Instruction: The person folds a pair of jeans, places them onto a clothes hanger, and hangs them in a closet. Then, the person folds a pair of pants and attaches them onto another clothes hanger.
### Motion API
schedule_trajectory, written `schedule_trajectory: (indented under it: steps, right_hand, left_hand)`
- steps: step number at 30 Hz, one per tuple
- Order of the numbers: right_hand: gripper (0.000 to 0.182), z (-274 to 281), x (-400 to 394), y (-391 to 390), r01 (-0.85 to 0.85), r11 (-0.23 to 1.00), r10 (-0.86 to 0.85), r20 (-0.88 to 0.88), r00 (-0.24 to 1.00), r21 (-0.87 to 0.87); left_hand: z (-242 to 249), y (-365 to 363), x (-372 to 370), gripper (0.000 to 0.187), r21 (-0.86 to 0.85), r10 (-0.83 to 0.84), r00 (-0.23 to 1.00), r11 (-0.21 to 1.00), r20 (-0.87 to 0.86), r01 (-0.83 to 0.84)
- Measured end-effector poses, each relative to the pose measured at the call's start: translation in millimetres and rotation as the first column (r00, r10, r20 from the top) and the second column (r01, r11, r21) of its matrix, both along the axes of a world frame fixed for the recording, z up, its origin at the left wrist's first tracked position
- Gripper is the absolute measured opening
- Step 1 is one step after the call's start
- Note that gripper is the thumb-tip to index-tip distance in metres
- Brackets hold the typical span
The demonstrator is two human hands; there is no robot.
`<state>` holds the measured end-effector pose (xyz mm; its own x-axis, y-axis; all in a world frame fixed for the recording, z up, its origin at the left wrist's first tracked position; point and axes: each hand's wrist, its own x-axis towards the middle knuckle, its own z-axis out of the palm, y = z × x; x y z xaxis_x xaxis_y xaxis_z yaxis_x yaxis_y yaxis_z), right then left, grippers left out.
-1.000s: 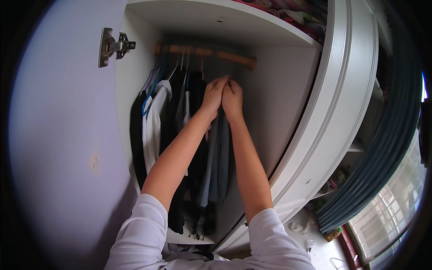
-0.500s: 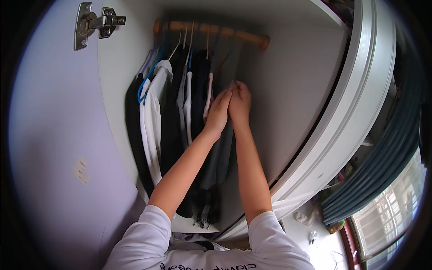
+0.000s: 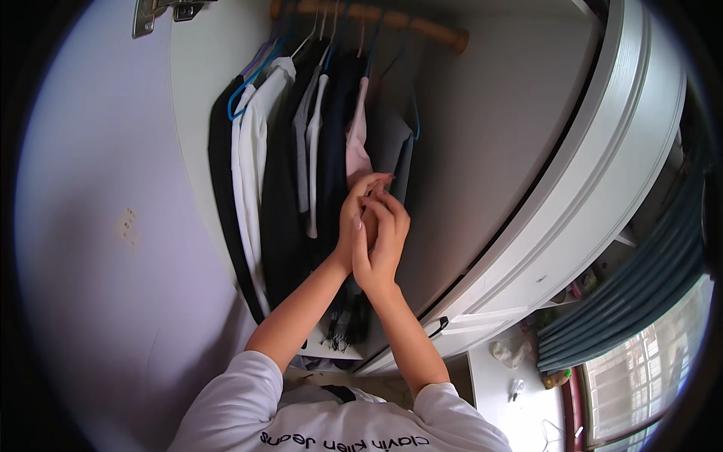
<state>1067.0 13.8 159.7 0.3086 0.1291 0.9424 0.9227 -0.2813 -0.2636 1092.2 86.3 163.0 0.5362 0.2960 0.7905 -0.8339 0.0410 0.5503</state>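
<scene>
My left hand (image 3: 352,226) and my right hand (image 3: 385,239) are close together in front of the hanging clothes, overlapping in view. The right fingers are loosely curled and apart, with nothing visible in them. Behind them, the left fingers stretch up and to the right, partly hidden; that hand looks open too. Just beyond my fingertips are a pink garment (image 3: 360,143) and a dark grey garment (image 3: 389,139). The grey one hangs on a blue hanger (image 3: 416,113), rightmost on the wooden rod (image 3: 429,32). My hands cover the lower part of these garments.
White shirts (image 3: 256,128), a black garment (image 3: 220,151) and several dark ones fill the rod's left side. The wardrobe door (image 3: 98,226) stands open at left. A white curved door frame (image 3: 572,196) bounds the right, with a blue-green curtain (image 3: 625,301) and window beyond.
My hands have come down and away from the upper right of the clothes, and their fingers have loosened. The blue hanger with the grey garment now shows. The view has tilted downward.
</scene>
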Motion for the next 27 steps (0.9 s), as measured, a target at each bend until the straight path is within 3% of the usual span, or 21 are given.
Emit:
schedule_trajectory:
  steps: [2,5,6,8,10,12,13,14,16,18,19,20,22,24,25,27]
  right_hand:
    - [0.025,-14,-17,-5,-0.050,0.998,0.051,-0.055,0.997,0.027]
    - [0.018,-35,-37,-22,-0.108,0.993,0.114,-0.150,0.982,0.045]
    - [0.012,-46,-44,-24,-0.135,0.986,0.151,-0.170,0.974,0.102]
    - [0.011,-59,-61,-34,-0.210,0.977,0.212,-0.140,0.967,0.029]
    - [0.012,-73,-69,-45,-0.347,0.935,0.354,-0.309,0.883,0.081]
    - [0.017,-77,-82,-47,-0.365,0.923,0.384,-0.376,0.843,0.122]
    - [0.017,-88,-88,-48,-0.424,0.904,0.407,-0.416,0.813,0.057]
    - [0.017,-105,-98,-49,-0.490,0.872,0.433,-0.458,0.777,-0.007]
    - [0.017,-129,-141,-55,-0.594,0.805,0.478,-0.596,0.645,0.003]
    - [0.016,-178,-170,-74,-0.702,0.708,0.511,-0.743,0.431,0.080]
    - [0.016,-191,-189,-81,-0.756,0.649,0.522,-0.774,0.358,0.088]
    - [0.017,-201,-208,-86,-0.802,0.590,0.524,-0.802,0.288,0.097]
    - [0.019,-221,-233,-87,-0.829,0.558,0.506,-0.777,0.375,-0.037]
    - [0.021,-241,-254,-79,-0.866,0.501,0.478,-0.836,0.269,0.008]
    - [0.017,-244,-269,-78,-0.868,0.486,0.433,-0.891,0.138,0.102]
    - [0.015,-252,-287,-81,-0.926,0.374,0.438,-0.888,0.137,0.042]
  left_hand:
    - [-15,-5,-10,0.025,-0.006,0.058,0.998,0.998,-0.008,-0.058]
    - [-41,-7,-36,0.022,0.051,0.201,0.965,0.980,-0.168,-0.195]
    - [-47,-8,-42,0.021,0.008,0.236,0.942,0.971,-0.238,-0.241]
    - [-62,-9,-55,0.020,-0.071,0.294,0.876,0.936,-0.382,-0.345]
    - [-86,-10,-73,0.017,0.033,0.513,0.801,0.847,-0.310,-0.530]
    - [-113,-20,-102,0.017,0.013,0.487,0.768,0.848,-0.415,-0.530]
    - [-123,-27,-122,0.018,-0.003,0.458,0.753,0.853,-0.473,-0.521]
    - [-140,-31,-137,0.019,0.027,0.534,0.728,0.813,-0.430,-0.581]
    - [-184,-27,-167,0.018,-0.154,0.474,0.763,0.797,-0.440,-0.584]
    - [-236,-34,-215,0.017,-0.214,0.361,0.669,0.758,-0.650,-0.616]
    - [-268,-38,-235,0.016,-0.028,0.458,0.467,0.690,-0.757,-0.723]
    - [-291,-42,-258,0.016,-0.033,0.436,0.431,0.672,-0.790,-0.740]
    - [-300,-54,-299,0.016,-0.190,0.316,0.459,0.614,-0.830,-0.766]
    - [-311,-59,-328,0.016,-0.100,0.361,0.331,0.530,-0.872,-0.842]
    - [-316,-59,-342,0.018,-0.170,0.260,0.348,0.525,-0.901,-0.834]
    - [-329,-59,-371,0.019,-0.146,0.266,0.293,0.460,-0.918,-0.876]
